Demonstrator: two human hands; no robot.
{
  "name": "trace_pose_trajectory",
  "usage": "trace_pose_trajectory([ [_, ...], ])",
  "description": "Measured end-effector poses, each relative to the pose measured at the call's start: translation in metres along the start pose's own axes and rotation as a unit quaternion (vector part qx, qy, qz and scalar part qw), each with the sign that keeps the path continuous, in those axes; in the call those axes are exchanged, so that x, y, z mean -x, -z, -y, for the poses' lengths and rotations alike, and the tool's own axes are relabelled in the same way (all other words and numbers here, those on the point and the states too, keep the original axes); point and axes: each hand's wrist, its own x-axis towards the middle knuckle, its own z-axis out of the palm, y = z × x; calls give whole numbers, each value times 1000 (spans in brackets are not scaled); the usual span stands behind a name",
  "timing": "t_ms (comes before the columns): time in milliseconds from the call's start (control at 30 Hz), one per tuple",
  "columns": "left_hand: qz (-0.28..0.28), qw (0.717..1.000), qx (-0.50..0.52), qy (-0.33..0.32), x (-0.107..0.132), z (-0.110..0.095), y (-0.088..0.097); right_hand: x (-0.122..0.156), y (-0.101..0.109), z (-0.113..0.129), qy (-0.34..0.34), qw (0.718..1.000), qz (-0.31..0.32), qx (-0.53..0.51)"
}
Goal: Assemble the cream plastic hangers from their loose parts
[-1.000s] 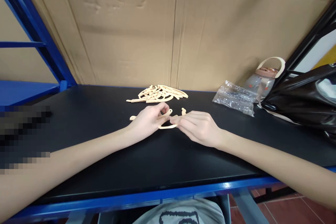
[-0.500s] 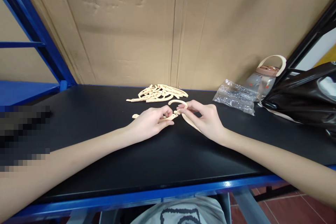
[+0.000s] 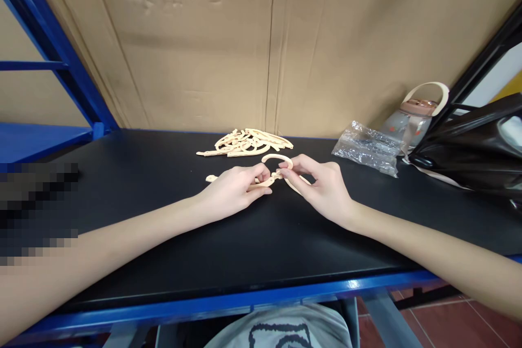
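Cream plastic pieces of a folding clothes hanger are in both hands above the black tabletop. My left hand (image 3: 240, 185) is closed on a hanger arm (image 3: 211, 178), whose one end sticks out left past the knuckles and whose other end shows by the thumb. My right hand (image 3: 320, 185) pinches the curved hanger hook (image 3: 277, 157) near its base. A second hanger arm (image 3: 294, 186) slants down right below its fingers. The parts meet between my fingertips, where the joint is partly hidden. Behind the hands lies a pile of similar hanger pieces (image 3: 248, 147).
A crumpled clear plastic bag (image 3: 365, 149) lies at the right rear, beside a water bottle (image 3: 408, 122) with a cream handle. A black bag (image 3: 473, 147) stands at the right edge. Cardboard (image 3: 196, 54) backs the table; a blue metal frame (image 3: 77, 70) rises at left.
The right-hand arm piece has swung upward a little, and the pieces sit closer together at the joint. My left hand has barely moved. The view has shifted slightly.
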Motion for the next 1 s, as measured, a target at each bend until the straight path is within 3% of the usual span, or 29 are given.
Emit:
trace_pose_trajectory([
  [700,8,1000,5,8,1,-1,0,-2,1,-2,-4,997,31,64],
  [1000,-4,1000,21,9,1,-3,2,-2,3,-6,85,987,77,115],
])
